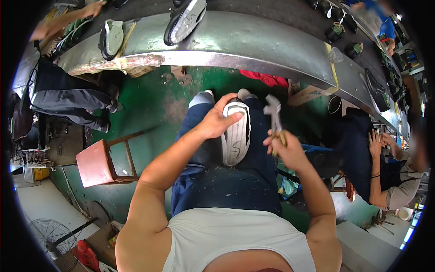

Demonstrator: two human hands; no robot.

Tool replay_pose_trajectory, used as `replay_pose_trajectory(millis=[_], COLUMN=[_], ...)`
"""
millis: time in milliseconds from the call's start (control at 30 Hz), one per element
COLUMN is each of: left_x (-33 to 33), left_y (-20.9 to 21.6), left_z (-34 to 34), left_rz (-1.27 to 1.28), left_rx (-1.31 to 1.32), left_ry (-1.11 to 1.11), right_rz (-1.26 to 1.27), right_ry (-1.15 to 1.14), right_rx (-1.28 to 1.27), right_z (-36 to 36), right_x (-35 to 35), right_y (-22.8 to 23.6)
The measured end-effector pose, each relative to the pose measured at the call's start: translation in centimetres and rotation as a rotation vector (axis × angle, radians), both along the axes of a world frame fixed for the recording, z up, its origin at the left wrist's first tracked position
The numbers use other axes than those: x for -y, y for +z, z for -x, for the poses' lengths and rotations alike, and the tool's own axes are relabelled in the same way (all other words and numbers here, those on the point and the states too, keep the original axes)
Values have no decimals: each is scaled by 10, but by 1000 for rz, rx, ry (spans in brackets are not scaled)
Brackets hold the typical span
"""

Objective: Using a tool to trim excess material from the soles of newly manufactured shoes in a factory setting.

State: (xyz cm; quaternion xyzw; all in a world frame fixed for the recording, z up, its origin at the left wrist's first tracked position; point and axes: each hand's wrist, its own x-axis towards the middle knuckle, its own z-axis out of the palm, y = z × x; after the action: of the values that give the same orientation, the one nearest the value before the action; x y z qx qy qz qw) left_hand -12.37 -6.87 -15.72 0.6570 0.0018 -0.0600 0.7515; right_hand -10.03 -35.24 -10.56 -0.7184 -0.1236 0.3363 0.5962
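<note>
A shoe upper on a last [234, 141] rests sole side up across my lap, its pale underside facing me with a dark squiggle drawn near the heel. My left hand [215, 121] is closed round its toe end, the thumb pressed on the underside. Just to the right, my right hand [287, 148] grips the brass-coloured handles of a pair of lasting pliers [273, 112]. The metal head of the pliers points away from me, apart from the shoe. Whether the jaws are parted is too small to tell.
A metal-edged conveyor bench [253, 52] curves across the far side, carrying several shoes, among them a lasted shoe [186, 22]. A pink-seated stool [96, 163] stands at left, a standing fan [53, 245] lower left. One person stands at left; another sits at right.
</note>
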Motion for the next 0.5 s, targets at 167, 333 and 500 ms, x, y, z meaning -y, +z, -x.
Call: replay_pose_trajectory(millis=[167, 333, 500], left_x=[-6, -12, -8], left_y=[1, 1, 0], left_z=[3, 4, 6], left_rz=[-61, 10, -141], left_rx=[-5, -10, 29], left_ry=[-95, -172, -44], right_rz=[44, -247, -204], right_ry=[190, 97, 52], right_rx=[-104, -311, -533], right_z=[30, 26, 19], right_x=[-12, -30, -44], right_y=[4, -6, 11])
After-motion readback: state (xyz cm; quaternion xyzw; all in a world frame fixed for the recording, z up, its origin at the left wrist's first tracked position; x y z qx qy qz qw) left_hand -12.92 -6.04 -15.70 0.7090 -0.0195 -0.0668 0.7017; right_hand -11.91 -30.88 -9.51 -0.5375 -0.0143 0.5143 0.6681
